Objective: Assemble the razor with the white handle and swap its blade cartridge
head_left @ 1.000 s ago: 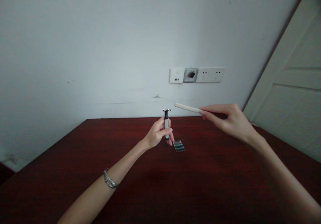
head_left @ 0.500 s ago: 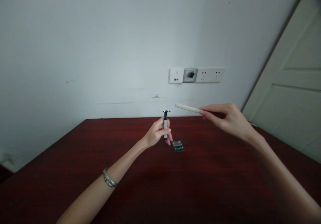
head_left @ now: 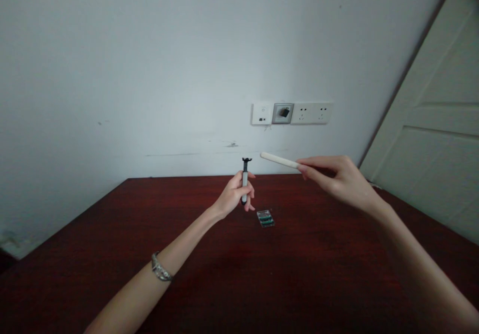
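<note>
While left hand (head_left: 232, 198) grips razor (head_left: 245, 176) upright, right hand (head_left: 340, 180) pinches white stick (head_left: 279, 160) nearby

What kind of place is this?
Likely a plain room in a home or office: a red wooden table stands against a bare white wall with a row of sockets, and a pale panelled door is at right. The left hand holds a razor, the right hand a white stick.
</note>
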`<state>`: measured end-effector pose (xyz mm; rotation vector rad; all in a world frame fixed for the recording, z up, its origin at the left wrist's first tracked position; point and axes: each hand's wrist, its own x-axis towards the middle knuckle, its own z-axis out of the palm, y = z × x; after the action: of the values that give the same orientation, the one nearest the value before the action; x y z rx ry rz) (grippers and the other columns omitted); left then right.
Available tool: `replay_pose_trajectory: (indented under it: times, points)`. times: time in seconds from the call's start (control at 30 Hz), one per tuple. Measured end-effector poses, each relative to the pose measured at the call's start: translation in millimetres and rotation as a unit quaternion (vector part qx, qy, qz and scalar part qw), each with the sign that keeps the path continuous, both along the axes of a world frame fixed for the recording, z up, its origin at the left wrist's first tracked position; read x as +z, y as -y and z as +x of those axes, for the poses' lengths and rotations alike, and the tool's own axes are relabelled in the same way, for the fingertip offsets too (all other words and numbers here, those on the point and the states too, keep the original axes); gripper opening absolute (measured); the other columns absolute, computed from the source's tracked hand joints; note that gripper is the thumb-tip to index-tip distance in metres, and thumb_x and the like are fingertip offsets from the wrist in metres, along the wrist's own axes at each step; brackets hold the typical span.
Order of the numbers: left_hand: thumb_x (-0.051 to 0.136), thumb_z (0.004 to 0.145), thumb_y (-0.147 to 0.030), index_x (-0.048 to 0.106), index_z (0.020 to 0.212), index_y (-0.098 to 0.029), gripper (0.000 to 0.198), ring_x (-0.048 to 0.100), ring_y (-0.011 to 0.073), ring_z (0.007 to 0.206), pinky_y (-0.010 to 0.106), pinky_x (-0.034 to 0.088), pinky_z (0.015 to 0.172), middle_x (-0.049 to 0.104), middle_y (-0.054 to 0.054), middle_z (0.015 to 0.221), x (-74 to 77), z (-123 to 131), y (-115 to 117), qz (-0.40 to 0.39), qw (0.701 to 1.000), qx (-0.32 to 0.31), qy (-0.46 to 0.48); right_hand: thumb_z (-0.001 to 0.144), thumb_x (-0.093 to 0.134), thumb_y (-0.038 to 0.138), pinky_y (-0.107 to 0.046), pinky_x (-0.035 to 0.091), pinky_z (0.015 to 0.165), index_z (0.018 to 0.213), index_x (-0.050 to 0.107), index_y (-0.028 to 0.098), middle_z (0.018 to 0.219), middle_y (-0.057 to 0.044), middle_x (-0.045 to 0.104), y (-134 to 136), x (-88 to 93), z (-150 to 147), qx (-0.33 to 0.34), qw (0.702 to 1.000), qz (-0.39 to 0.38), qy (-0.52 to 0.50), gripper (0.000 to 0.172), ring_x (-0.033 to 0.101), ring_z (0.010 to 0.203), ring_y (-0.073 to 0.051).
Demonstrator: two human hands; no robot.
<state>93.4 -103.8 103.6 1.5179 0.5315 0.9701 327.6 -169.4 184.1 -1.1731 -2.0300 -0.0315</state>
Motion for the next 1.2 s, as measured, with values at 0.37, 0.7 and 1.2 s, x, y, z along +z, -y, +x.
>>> replay_pose_trajectory:
  times: [0.37,0.7,1.2]
  points:
    - [0.042,0.087,-0.053,0.05,0.089,-0.017,0.037,0.031,0.0035,0.037,0.031,0.055,0.052,0.031,-0.01,0.051,-10.8,5,-6,0.043,0.997,0.061,0.029,0.089,0.046,0.041,-0.029,0.05,0.063,0.084,0.072,0.02,0.076,-0.001,0.072,-4,-2.5,-1,0.046,0.997,-0.05,0.042,0.034,0.064,0.072,-0.021]
    - [0.045,0.088,-0.046,0.046,0.083,-0.016,0.03,0.029,0.0047,0.045,0.016,0.032,0.041,0.032,-0.006,0.06,-16.8,10,8,0.092,0.992,0.065,0.057,0.087,0.051,0.042,-0.029,0.051,0.066,0.089,0.073,0.023,0.09,-0.001,0.074,-1,-2.5,-4,0.072,0.994,-0.075,0.031,0.028,0.067,0.077,-0.021]
    - [0.04,0.09,-0.048,0.043,0.08,-0.017,0.033,0.028,0.0061,0.048,0.019,0.023,0.044,0.034,-0.005,0.059,-32.9,19,11,0.179,0.972,0.151,0.029,0.089,0.05,0.037,-0.027,0.048,0.063,0.092,0.073,0.02,0.086,-0.005,0.074,3,-2.9,-2,0.099,0.99,-0.01,0.095,0.029,0.066,0.07,-0.018]
